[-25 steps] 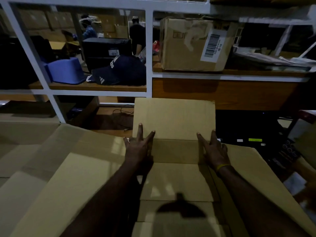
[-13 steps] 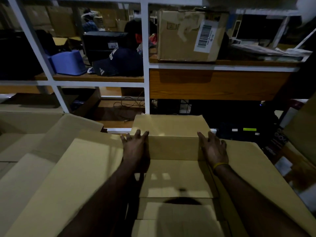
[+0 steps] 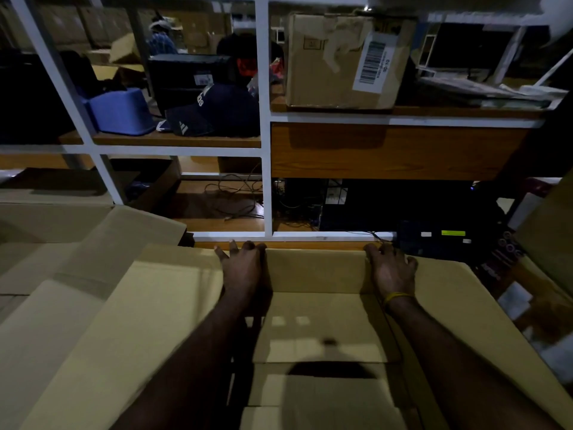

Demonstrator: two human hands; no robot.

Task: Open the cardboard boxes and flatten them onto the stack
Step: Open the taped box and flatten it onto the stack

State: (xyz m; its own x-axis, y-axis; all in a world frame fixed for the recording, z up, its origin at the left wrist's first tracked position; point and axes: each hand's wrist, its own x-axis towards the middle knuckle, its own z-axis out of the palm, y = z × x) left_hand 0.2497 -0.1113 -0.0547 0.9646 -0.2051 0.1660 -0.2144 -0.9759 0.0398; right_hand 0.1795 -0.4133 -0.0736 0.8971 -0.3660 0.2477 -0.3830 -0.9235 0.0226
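Observation:
An opened tan cardboard box (image 3: 322,324) lies spread in front of me, its side flaps out to the left and right. My left hand (image 3: 243,268) presses palm down on the far flap's left corner, fingers spread over its edge. My right hand (image 3: 391,268), with a yellow band at the wrist, presses on the flap's right corner. The far flap (image 3: 313,270) is folded down and away, nearly flat. More flattened cardboard (image 3: 46,274) lies stacked at the left.
A white-framed shelf unit (image 3: 266,150) stands right behind the box. It holds a taped cardboard box (image 3: 328,63) with a barcode label, a dark cap (image 3: 214,113) and a blue tub (image 3: 121,111). Cables (image 3: 235,197) lie on its lowest shelf. Persons stand beyond it.
The far flap stood upright a second ago; both hands have pushed it forward and down until it lies almost flat. My view has tilted with the push.

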